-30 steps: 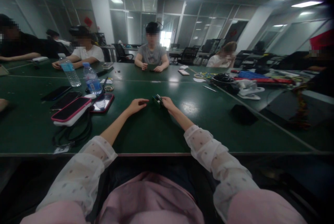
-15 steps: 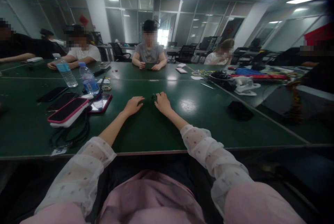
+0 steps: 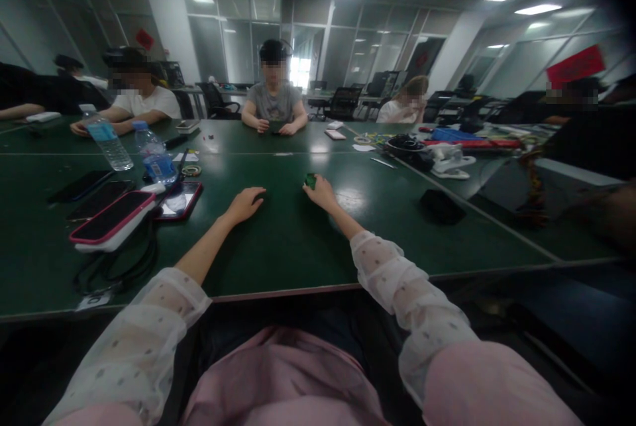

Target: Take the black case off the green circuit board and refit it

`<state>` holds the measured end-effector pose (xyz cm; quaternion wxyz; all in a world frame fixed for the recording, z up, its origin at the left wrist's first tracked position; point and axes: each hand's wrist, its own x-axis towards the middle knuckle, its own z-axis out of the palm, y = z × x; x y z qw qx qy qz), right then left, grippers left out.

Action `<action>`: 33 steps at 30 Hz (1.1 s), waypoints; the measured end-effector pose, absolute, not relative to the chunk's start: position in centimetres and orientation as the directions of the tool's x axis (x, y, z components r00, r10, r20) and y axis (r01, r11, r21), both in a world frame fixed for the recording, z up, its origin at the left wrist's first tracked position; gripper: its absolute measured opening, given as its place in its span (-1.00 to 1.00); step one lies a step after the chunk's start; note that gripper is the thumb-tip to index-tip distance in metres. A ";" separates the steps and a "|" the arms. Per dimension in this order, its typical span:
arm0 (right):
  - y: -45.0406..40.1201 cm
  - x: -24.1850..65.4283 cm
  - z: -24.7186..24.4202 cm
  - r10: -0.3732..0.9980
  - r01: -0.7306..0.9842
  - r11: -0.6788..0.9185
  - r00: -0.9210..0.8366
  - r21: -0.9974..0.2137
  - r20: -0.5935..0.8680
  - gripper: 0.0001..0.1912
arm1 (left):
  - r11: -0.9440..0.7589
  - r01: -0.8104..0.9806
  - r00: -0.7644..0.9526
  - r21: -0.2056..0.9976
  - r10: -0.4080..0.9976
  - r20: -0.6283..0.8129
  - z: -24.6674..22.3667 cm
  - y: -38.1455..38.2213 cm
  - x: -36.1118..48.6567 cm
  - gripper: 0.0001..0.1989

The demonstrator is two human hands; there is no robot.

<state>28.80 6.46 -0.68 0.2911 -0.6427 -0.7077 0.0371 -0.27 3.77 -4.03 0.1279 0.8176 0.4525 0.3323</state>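
My right hand (image 3: 322,193) has its fingers closed around a small, dark green, shiny object (image 3: 311,181), just above or on the green table (image 3: 283,247); its exact kind is too small to make out. To the left, my left hand (image 3: 247,203) rests palm down near the tabletop with its fingers stretched forward and the thumb apart. Nothing shows in it. A gap of bare table lies between the two hands. Nearest to my left hand is a phone in a pink-red case (image 3: 191,206) with a bright reflection on its screen.
Left stand two water bottles (image 3: 106,138) (image 3: 155,156), beside dark phones (image 3: 82,186), a pink-rimmed phone (image 3: 113,215) and black cables (image 3: 124,264). On the right lie a black object (image 3: 442,206), a white device (image 3: 451,164) and a pen (image 3: 383,163). Several people sit around the table.
My right hand has moved right, away from my left hand, and the green object in its fingers shows more clearly. The whole view has shifted slightly.
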 end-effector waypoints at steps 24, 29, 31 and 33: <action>-1.2 61.3 1.1 0.571 0.772 -0.368 0.628 -0.518 0.529 -0.50 | -0.550 0.751 0.410 0.367 0.823 0.393 -3.8 3.3 -0.3 -0.58; -0.4 62.5 0.7 0.558 0.762 -0.357 0.638 -0.540 0.531 -0.49 | -0.559 0.747 0.413 0.360 0.814 0.408 -3.7 3.3 -0.5 -0.59; 0.0 63.3 0.7 0.545 0.735 -0.379 0.669 -0.563 0.506 -0.49 | -0.560 0.742 0.414 0.369 0.815 0.405 -3.6 3.2 -0.5 -0.59; 0.5 64.1 0.7 0.558 0.725 -0.411 0.679 -0.553 0.477 -0.49 | -0.560 0.736 0.414 0.381 0.817 0.401 -3.5 3.0 -0.5 -0.60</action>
